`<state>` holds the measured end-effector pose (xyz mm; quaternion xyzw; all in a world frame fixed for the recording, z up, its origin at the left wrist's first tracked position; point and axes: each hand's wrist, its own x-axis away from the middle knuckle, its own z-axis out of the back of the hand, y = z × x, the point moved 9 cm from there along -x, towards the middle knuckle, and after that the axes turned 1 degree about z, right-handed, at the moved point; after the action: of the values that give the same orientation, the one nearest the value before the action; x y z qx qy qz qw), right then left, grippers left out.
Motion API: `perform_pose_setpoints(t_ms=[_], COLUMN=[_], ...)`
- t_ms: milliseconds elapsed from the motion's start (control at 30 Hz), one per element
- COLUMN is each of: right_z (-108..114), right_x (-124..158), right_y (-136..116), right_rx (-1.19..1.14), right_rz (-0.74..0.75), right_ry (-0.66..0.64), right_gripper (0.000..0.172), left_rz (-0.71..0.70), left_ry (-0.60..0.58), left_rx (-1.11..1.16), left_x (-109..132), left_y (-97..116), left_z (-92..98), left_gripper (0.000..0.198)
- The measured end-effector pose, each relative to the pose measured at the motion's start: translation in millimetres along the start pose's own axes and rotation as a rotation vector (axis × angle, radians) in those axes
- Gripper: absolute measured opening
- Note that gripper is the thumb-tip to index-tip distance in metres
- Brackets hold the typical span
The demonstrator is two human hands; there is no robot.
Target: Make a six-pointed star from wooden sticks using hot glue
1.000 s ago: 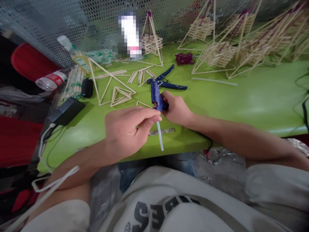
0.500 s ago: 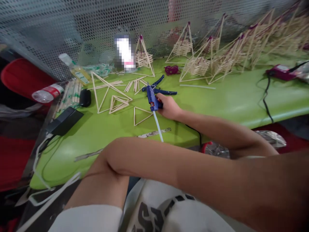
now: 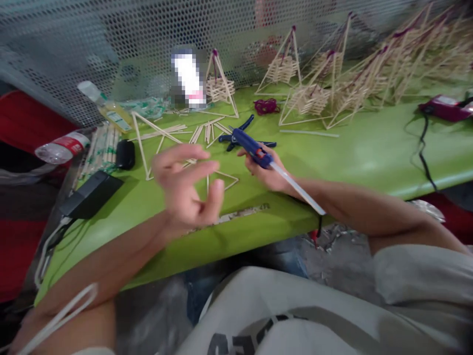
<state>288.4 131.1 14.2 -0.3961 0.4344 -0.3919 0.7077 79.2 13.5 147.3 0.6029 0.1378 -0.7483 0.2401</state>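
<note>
The right hand [image 3: 271, 175] has its grip closed around the blue plastic glue gun [image 3: 253, 146], in the middle of the frame, just above the smooth green table [image 3: 369, 153]. A clear, round glue stick [image 3: 295, 186] comes out of its back toward the lower right. The left hand [image 3: 183, 192] is released and empty, fingers spread, over a flat triangle [image 3: 229, 177] of thin wooden sticks. I think it is best to keep the nozzle away from the fingers and to hold the triangle steady.

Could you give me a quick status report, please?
Right hand gripping glue gun, glue stick trailing back. Left hand open, empty, above table. Blue pliers beyond gun.
</note>
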Motion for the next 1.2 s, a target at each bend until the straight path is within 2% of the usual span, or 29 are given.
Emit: perform_pose_setpoints(t_ms=[33,100,167,267,333,400,500,667,733,833,967,1100,1200], right_z=[1.6,3.6,3.8,3.2,2.7,4.0,10.5,19.6,19.3,17.2,9.8,-4.6,-18.3], right_x=[2.7,8.2,13.4,19.8,24.1,28.3,32.4,37.8,41.4,44.8,49.3,54.7,59.6], right_y=[2.1,7.5,12.5,16.0,17.0,17.2,15.5,13.8,16.0,17.7,17.4,11.3,5.1], right_rx=[-0.031,-0.086,-0.138,-0.234,-0.293,-0.331,-0.378,-0.398,-0.422,-0.481,-0.525,-0.565,-0.576], right_rz=[-0.025,-0.082,-0.139,-0.209,-0.262,-0.313,-0.370,-0.472,-0.527,-0.562,-0.573,-0.586,-0.604], right_ry=[0.002,-0.009,-0.040,-0.100,-0.159,-0.220,-0.276,-0.334,-0.360,-0.377,-0.397,-0.406,-0.422], right_gripper=[0.047,0.055,0.063,0.069,0.069,0.064,0.056,0.048,0.048,0.053,0.059,0.061,0.064], left_rz=[0.071,0.270,0.387,0.329,0.317,0.396,0.517,0.699,0.724,0.641,0.463,0.438,0.401], left_ry=[0.059,-0.079,-0.076,-0.142,-0.256,-0.382,-0.530,-0.614,-0.631,-0.665,-0.721,-0.737,-0.702], left_rx=[-0.059,-0.122,-0.099,0.042,0.084,0.085,0.039,-0.077,-0.060,0.077,0.204,0.284,0.218], left_x=[18.6,51.9,72.0,73.1,69.2,69.7,75.7,88.0,90.4,86.1,74.8,71.1,71.6], left_y=[-23.8,-62.4,-78.9,-72.3,-67.0,-68.1,-70.9,-84.0,-87.0,-79.4,-52.4,-26.4,-15.2], left_z=[22.3,36.8,47.9,35.3,20.2,9.5,5.1,8.0,6.0,-2.2,-13.3,-23.0,-23.2], left_gripper=[0.026,0.023,0.021,0.021,0.019,0.020,0.017,0.014,0.013,0.018,0.034,0.054,0.060])
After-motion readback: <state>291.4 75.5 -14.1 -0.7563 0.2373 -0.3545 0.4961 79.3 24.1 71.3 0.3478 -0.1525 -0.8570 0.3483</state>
